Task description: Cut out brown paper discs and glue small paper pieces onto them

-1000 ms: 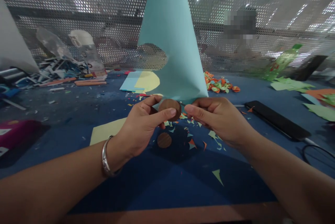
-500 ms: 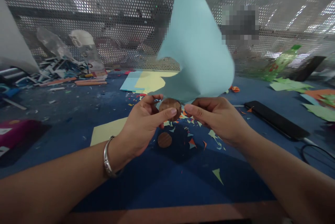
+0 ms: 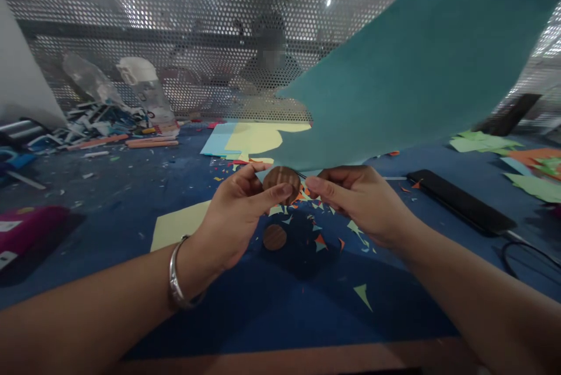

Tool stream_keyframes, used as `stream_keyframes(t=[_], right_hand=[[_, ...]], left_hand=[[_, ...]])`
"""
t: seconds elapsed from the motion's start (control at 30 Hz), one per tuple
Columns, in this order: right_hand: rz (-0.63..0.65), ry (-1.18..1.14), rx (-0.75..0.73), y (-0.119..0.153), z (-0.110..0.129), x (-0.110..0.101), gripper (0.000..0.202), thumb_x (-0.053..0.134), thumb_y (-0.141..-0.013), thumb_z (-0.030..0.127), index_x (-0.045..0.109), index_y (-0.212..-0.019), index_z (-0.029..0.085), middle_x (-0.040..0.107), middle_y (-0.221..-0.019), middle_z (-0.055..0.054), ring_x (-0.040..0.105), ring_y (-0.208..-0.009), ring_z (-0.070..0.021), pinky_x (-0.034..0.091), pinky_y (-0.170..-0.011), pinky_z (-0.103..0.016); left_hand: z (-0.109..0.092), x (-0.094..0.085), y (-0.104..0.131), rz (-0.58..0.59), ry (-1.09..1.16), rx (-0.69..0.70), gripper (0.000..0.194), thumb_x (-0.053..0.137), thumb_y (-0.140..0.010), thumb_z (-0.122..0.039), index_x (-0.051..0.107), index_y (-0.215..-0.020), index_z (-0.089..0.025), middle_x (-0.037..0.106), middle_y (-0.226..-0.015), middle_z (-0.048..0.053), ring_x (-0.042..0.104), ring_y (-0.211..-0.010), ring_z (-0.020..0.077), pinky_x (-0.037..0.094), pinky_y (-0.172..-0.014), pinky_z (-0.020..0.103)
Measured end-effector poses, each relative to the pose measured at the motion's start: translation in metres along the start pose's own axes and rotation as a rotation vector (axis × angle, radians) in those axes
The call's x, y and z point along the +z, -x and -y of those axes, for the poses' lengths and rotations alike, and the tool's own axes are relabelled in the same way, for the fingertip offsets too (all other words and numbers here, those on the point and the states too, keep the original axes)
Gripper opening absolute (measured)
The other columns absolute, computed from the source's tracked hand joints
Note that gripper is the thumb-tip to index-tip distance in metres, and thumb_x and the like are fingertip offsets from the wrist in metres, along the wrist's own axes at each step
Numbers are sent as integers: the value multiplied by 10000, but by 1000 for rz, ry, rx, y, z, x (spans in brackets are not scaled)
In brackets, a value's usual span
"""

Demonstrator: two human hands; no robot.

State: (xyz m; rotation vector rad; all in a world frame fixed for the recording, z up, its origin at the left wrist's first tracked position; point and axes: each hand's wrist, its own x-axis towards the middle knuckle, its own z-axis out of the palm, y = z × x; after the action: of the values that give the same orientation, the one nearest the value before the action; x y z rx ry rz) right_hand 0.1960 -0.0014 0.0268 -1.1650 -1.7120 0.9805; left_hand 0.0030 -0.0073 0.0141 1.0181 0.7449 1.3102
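Observation:
My left hand [image 3: 239, 211] pinches a round brown wooden disc [image 3: 277, 181] against a large sheet of blue-green paper [image 3: 377, 94], thumb on the disc's face. The sheet rises and bends away to the right, with a curved notch in its left edge. My right hand [image 3: 357, 197] is closed at the disc's right side. From its fingertips a thin dark tip points to the disc's edge; its kind is hidden by the fingers. A second brown disc [image 3: 274, 237] lies on the blue table below my hands.
Paper scraps [image 3: 322, 242] lie scattered under my hands. A black phone [image 3: 460, 201] with a cable is at right, near green paper pieces [image 3: 484, 142]. Yellow paper [image 3: 179, 223], a bottle [image 3: 149, 94] and a magenta case [image 3: 33, 232] are leftward. A perforated screen [image 3: 197, 42] stands behind.
The blue-green sheet has swung over to the right and now looks darker. Both hands keep nearly the same place and grip, and the disc stays in my left hand.

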Motion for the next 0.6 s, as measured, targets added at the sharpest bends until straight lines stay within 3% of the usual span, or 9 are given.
stream_keyframes(t=[0.13, 0.27, 0.47, 0.6], right_hand=[[16, -82, 14, 0, 0, 2, 460, 745, -816, 583, 636, -672, 159, 405, -531, 75, 299, -492, -60, 189, -473, -267], [32, -169, 14, -1, -1, 3, 450, 779, -788, 567, 628, -676, 157, 372, -531, 82, 283, -498, -59, 184, -475, -265], [13, -154, 75, -1, -2, 4, 461, 751, -806, 589, 650, -704, 151, 369, -534, 73, 292, -515, -68, 190, -487, -264], [21, -143, 31, 0, -5, 4, 419, 733, -844, 537, 635, -693, 160, 364, -532, 74, 293, -510, -68, 203, -486, -263]], left_hand=[[-1, -1, 0, 54, -16, -5, 204, 847, -756, -133, 666, -849, -149, 665, -680, -42, 585, -636, 64, 450, -639, 187], [-1, -2, -1, 133, -5, -12, 106, 800, -805, -132, 703, -847, -144, 684, -750, -12, 597, -695, 81, 455, -677, 203], [3, -6, -3, 89, -22, -27, 141, 842, -779, -169, 709, -823, -157, 671, -727, -28, 556, -657, 62, 397, -599, 182], [3, -4, -1, 126, 22, -6, 124, 838, -772, -141, 727, -814, -178, 682, -722, -38, 578, -653, 60, 417, -612, 182]])
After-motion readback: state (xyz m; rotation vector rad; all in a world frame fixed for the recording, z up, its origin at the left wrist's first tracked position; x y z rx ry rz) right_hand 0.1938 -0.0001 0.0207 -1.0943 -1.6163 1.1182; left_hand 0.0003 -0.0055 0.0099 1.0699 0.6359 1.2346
